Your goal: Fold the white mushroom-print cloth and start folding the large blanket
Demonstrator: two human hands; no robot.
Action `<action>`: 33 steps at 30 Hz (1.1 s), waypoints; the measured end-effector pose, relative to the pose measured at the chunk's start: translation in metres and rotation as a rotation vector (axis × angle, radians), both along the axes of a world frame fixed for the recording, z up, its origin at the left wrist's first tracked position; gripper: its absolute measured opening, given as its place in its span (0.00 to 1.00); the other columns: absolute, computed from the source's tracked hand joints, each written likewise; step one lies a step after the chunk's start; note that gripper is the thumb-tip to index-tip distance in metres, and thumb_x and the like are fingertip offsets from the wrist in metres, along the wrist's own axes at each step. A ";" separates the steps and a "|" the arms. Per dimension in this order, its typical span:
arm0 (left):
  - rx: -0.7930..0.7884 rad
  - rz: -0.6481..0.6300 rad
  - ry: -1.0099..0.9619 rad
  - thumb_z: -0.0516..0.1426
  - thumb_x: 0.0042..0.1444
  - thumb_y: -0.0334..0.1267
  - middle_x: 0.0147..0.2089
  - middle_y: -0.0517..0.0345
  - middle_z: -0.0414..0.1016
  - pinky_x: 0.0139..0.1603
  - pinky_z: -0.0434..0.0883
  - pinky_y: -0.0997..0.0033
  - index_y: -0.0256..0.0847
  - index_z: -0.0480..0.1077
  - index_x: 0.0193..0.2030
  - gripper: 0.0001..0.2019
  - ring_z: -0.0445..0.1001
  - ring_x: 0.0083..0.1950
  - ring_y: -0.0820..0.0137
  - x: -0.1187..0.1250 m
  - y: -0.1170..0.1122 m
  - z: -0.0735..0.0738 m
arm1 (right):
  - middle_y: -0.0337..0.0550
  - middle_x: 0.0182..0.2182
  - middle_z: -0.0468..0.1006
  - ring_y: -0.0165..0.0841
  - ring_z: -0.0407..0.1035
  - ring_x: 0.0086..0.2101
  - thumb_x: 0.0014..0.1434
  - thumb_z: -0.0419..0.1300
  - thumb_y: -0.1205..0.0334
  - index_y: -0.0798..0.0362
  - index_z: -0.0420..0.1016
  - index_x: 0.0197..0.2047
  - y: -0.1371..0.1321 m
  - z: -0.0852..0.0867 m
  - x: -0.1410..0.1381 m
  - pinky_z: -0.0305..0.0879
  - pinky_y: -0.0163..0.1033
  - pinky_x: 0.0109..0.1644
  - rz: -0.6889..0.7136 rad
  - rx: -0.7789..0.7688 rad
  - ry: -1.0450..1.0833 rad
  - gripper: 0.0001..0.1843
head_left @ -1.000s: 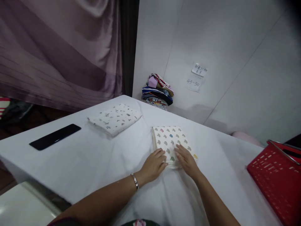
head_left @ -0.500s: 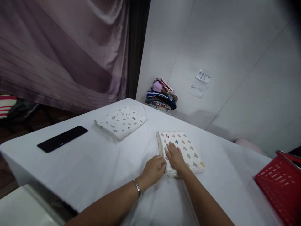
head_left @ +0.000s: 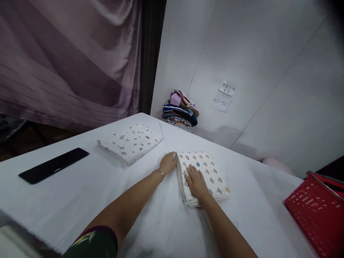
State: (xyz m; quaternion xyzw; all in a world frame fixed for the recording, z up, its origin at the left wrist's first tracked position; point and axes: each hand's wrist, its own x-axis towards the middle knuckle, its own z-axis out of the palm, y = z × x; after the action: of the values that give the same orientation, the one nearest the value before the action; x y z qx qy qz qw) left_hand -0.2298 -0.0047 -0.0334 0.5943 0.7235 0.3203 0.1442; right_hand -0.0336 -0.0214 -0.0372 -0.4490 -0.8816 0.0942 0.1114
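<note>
A folded white cloth [head_left: 208, 166] with grey mushroom-like prints and a few coloured ones lies on the white-covered table [head_left: 113, 190]. My right hand [head_left: 197, 182] rests on top of it, palm down with the fingers spread. At the cloth's far left corner, my left hand [head_left: 168, 163] is closed, its fingertips pinching the edge; part of that grip is hidden. A second folded white cloth [head_left: 133, 141] with small grey leaf prints lies farther left, touched by neither hand.
On the table's left lies a flat black slab [head_left: 55, 165]. Folded clothes are stacked [head_left: 180, 111] against the wall beyond the far edge. A red perforated basket [head_left: 319, 208] stands at the right. Paper notes [head_left: 227, 88] are on the wall, and a pinkish curtain [head_left: 70, 64] hangs at left.
My left hand has moved from the cloth's near left side up to its far left corner. My right hand stays flat on the cloth. The view has shifted slightly.
</note>
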 end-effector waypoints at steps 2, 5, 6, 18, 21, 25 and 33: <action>0.005 -0.018 -0.010 0.48 0.57 0.36 0.61 0.45 0.64 0.60 0.59 0.62 0.35 0.59 0.61 0.24 0.63 0.60 0.61 -0.002 0.011 -0.003 | 0.45 0.64 0.52 0.38 0.44 0.64 0.65 0.41 0.54 0.49 0.56 0.64 0.000 0.000 0.001 0.42 0.52 0.64 0.008 0.000 0.030 0.25; 0.011 -0.062 -0.029 0.48 0.57 0.35 0.60 0.48 0.66 0.59 0.61 0.64 0.37 0.58 0.62 0.25 0.65 0.59 0.62 -0.006 0.024 -0.006 | 0.44 0.65 0.52 0.38 0.44 0.64 0.65 0.43 0.54 0.47 0.53 0.65 -0.001 0.000 0.003 0.43 0.52 0.64 0.022 0.004 0.071 0.26; 0.013 -0.082 -0.034 0.48 0.56 0.34 0.59 0.49 0.67 0.58 0.61 0.65 0.38 0.59 0.61 0.24 0.65 0.59 0.63 -0.007 0.028 -0.007 | 0.43 0.65 0.52 0.38 0.43 0.64 0.65 0.43 0.53 0.46 0.52 0.65 -0.001 0.001 0.004 0.42 0.53 0.64 0.037 0.006 0.080 0.26; -0.010 -0.218 -0.163 0.50 0.51 0.30 0.42 0.61 0.78 0.46 0.68 0.74 0.42 0.73 0.43 0.16 0.73 0.44 0.70 -0.023 0.054 -0.009 | 0.43 0.64 0.53 0.40 0.42 0.64 0.65 0.43 0.50 0.48 0.54 0.65 -0.005 0.010 0.004 0.39 0.56 0.64 0.136 -0.018 0.011 0.27; -0.028 -0.213 -0.187 0.51 0.50 0.30 0.41 0.62 0.78 0.44 0.68 0.75 0.43 0.74 0.42 0.16 0.74 0.43 0.70 -0.025 0.057 -0.012 | 0.43 0.64 0.54 0.40 0.44 0.64 0.65 0.44 0.50 0.47 0.54 0.64 -0.004 0.009 0.003 0.40 0.57 0.64 0.140 -0.012 0.001 0.27; -0.044 -0.195 -0.206 0.51 0.50 0.30 0.41 0.61 0.79 0.44 0.69 0.76 0.42 0.74 0.44 0.16 0.74 0.42 0.71 -0.026 0.060 -0.014 | 0.43 0.64 0.54 0.40 0.44 0.64 0.65 0.44 0.51 0.46 0.55 0.64 -0.005 0.008 0.003 0.40 0.56 0.64 0.136 -0.001 0.002 0.26; 0.065 -0.222 -0.099 0.49 0.54 0.33 0.59 0.56 0.67 0.64 0.55 0.65 0.41 0.69 0.53 0.20 0.60 0.62 0.66 0.018 0.037 0.011 | 0.44 0.64 0.54 0.40 0.43 0.64 0.65 0.45 0.51 0.46 0.53 0.65 -0.007 0.015 0.001 0.38 0.56 0.64 0.138 -0.019 -0.002 0.26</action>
State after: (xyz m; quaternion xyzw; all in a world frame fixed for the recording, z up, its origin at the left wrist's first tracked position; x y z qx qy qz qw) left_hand -0.2121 0.0327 -0.0229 0.6586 0.6345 0.3544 0.1949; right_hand -0.0327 -0.0286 -0.0218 -0.3884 -0.9095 0.1094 0.0997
